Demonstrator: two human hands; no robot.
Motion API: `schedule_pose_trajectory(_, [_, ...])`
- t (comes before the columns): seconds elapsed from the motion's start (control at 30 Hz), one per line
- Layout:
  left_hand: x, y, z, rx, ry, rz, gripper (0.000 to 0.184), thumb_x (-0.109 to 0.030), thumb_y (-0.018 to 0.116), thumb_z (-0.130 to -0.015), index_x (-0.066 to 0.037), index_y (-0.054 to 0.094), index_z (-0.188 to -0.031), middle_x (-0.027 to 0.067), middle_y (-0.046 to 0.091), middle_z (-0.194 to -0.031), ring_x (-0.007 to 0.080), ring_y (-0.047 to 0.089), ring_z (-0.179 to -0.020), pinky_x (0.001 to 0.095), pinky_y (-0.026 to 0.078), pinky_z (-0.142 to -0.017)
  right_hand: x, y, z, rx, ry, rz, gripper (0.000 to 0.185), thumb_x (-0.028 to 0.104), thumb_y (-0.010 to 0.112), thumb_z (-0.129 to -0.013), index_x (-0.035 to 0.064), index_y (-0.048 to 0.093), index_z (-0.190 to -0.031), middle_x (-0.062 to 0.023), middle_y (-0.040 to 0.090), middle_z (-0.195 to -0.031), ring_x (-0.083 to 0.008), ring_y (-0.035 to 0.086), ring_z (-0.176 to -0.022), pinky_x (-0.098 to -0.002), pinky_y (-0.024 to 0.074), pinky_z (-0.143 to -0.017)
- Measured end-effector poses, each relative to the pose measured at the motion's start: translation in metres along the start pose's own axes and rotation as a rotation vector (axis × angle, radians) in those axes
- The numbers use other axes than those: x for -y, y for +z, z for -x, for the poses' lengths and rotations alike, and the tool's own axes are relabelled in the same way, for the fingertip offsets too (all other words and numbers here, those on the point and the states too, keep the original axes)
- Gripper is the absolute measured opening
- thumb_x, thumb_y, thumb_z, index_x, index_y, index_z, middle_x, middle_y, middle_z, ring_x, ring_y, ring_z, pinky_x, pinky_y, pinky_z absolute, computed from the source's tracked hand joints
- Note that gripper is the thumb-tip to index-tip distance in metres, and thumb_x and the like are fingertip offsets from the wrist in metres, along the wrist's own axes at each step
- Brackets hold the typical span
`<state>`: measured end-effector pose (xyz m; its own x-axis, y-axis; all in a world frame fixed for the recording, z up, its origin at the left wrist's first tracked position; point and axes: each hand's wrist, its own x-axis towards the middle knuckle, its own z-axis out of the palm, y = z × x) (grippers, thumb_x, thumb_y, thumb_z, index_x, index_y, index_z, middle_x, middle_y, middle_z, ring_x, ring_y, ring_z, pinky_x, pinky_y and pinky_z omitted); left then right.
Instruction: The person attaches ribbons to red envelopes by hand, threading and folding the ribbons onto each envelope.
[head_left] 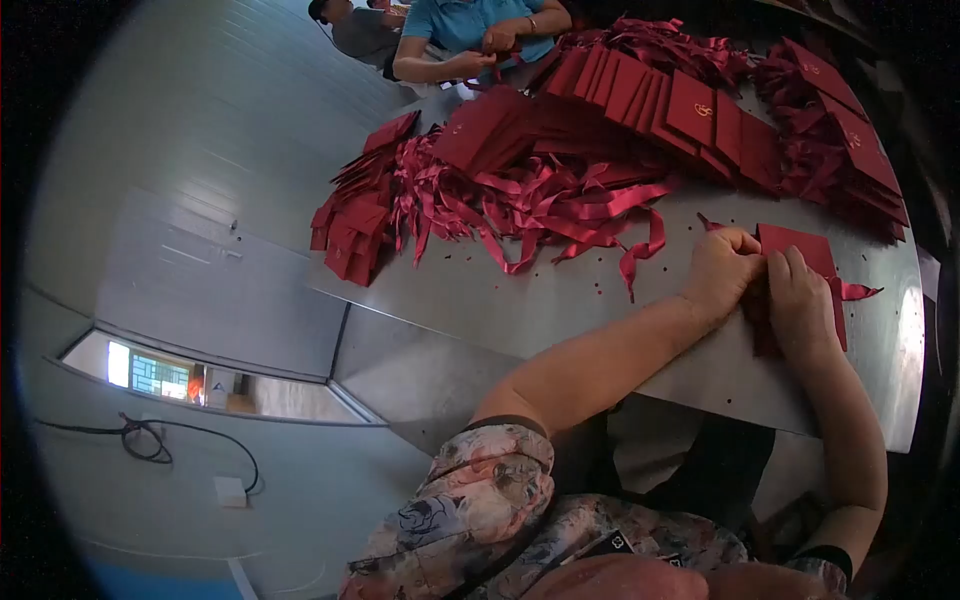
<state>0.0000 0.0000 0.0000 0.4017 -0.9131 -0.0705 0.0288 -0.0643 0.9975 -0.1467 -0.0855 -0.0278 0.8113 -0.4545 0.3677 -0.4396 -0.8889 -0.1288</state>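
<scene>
A dark red paper gift bag (800, 242) lies flat on the metal table under my two hands. My left hand (728, 262) is closed in a pinch at the bag's left side. Against it, my right hand (800, 298) is closed too, its fingers bent over the middle of the bag. Both hands pinch a red ribbon (858, 292) on the bag; one end sticks out to the right and another short end shows beyond my left hand. The spot between the fingertips is hidden.
Rows of red bags (650, 100) with a tangle of loose ribbons (540, 205) spread across the metal table (480, 300). More bags are stacked at the far right (850, 140) and left end (355, 225). Across the table, a co-worker in a blue shirt (470, 25) handles ribbon.
</scene>
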Motion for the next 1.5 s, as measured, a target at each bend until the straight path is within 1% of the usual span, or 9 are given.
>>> schedule_pose_trajectory(0.2, [0.006,0.01,-0.002,-0.063,0.235,-0.071,0.011,-0.008,0.067,-0.08,0.003,0.066,-0.082,0.0059,0.067,-0.077,0.0104,0.058,-0.071,0.0275,0.049,-0.066,-0.011,-0.022,-0.015,-0.133,0.139,-0.514,0.011,0.002,0.058,-0.083,-0.0031,0.056,-0.092,-0.0211,0.062,-0.084,-0.0355,0.063,-0.079,-0.0375,0.0495,-0.066])
schedule_pose_trajectory(0.27, [0.007,0.011,-0.002,-0.075,0.378,-0.239,0.012,-0.007,0.067,-0.078,0.005,0.065,-0.081,0.0061,0.067,-0.076,0.0094,0.058,-0.071,0.0272,0.048,-0.067,-0.023,-0.026,-0.019,0.151,0.392,-0.87,0.006,0.001,0.056,-0.083,-0.0045,0.056,-0.085,-0.023,0.06,-0.079,-0.0402,0.061,-0.08,-0.0399,0.0475,-0.067])
schedule_pose_trajectory(0.47, [0.008,0.002,-0.004,0.001,0.241,-0.12,0.01,-0.007,0.066,-0.08,0.002,0.066,-0.084,0.0051,0.067,-0.078,0.0126,0.061,-0.074,0.0282,0.049,-0.067,0.002,-0.025,-0.017,-0.211,0.069,-0.561,0.009,0.002,0.057,-0.08,-0.0034,0.058,-0.088,-0.0223,0.06,-0.08,-0.0378,0.06,-0.074,-0.0402,0.0479,-0.069])
schedule_pose_trajectory(0.63, [0.02,-0.009,-0.023,0.036,-0.046,0.45,0.015,-0.007,0.064,-0.086,-0.002,0.063,-0.1,0.004,0.065,-0.093,0.0122,0.059,-0.084,0.0268,0.048,-0.079,-0.005,-0.05,-0.019,-0.078,0.187,-0.747,0.013,0.007,0.06,-0.081,-0.0029,0.062,-0.089,-0.0214,0.063,-0.08,-0.0336,0.063,-0.074,-0.0385,0.0488,-0.069])
schedule_pose_trajectory(0.83, [0.002,-0.011,-0.013,0.064,-0.203,0.557,0.015,-0.009,0.066,-0.088,-0.002,0.063,-0.101,0.0041,0.066,-0.094,0.0142,0.061,-0.087,0.0278,0.048,-0.083,-0.004,-0.039,-0.017,-0.159,0.254,-0.852,0.012,0.006,0.06,-0.082,-0.0023,0.063,-0.09,-0.0199,0.065,-0.081,-0.0288,0.065,-0.07,-0.036,0.0496,-0.065])
schedule_pose_trajectory(1.0, [0.001,-0.005,-0.011,0.067,-0.188,0.545,0.012,-0.006,0.067,-0.086,-0.003,0.064,-0.098,0.0043,0.067,-0.091,0.0135,0.062,-0.084,0.026,0.049,-0.079,-0.003,-0.037,-0.021,-0.272,0.17,-0.764,0.012,0.007,0.061,-0.083,-0.0013,0.063,-0.092,-0.0207,0.065,-0.081,-0.0315,0.065,-0.072,-0.0364,0.0499,-0.066])
schedule_pose_trajectory(1.1, [0.0,-0.001,-0.007,0.053,-0.188,0.511,0.012,-0.004,0.068,-0.085,-0.004,0.064,-0.096,0.0044,0.067,-0.09,0.0129,0.062,-0.082,0.0256,0.05,-0.075,0.001,-0.037,-0.02,-0.294,0.076,-0.716,0.009,0.001,0.062,-0.084,-0.0033,0.061,-0.091,-0.0146,0.064,-0.078,-0.0228,0.064,-0.071,-0.0326,0.0491,-0.064])
schedule_pose_trajectory(1.23, [0.01,-0.004,-0.014,0.074,-0.161,0.505,0.014,-0.001,0.067,-0.083,-0.004,0.063,-0.096,0.005,0.067,-0.089,0.015,0.063,-0.081,0.0279,0.05,-0.075,-0.001,-0.037,-0.02,-0.207,0.048,-0.662,0.008,0.002,0.06,-0.08,-0.0025,0.06,-0.087,-0.0217,0.06,-0.081,-0.0414,0.06,-0.08,-0.043,0.0484,-0.071])
schedule_pose_trajectory(1.5, [0.004,0.002,-0.003,0.028,-0.103,0.319,0.01,-0.004,0.067,-0.085,-0.001,0.064,-0.094,0.0038,0.067,-0.084,0.0128,0.062,-0.076,0.0252,0.05,-0.069,0.007,-0.039,-0.016,-0.107,-0.049,-0.329,0.009,0.003,0.058,-0.082,0.0008,0.056,-0.089,-0.0176,0.059,-0.087,-0.0377,0.062,-0.079,-0.0415,0.0513,-0.07])
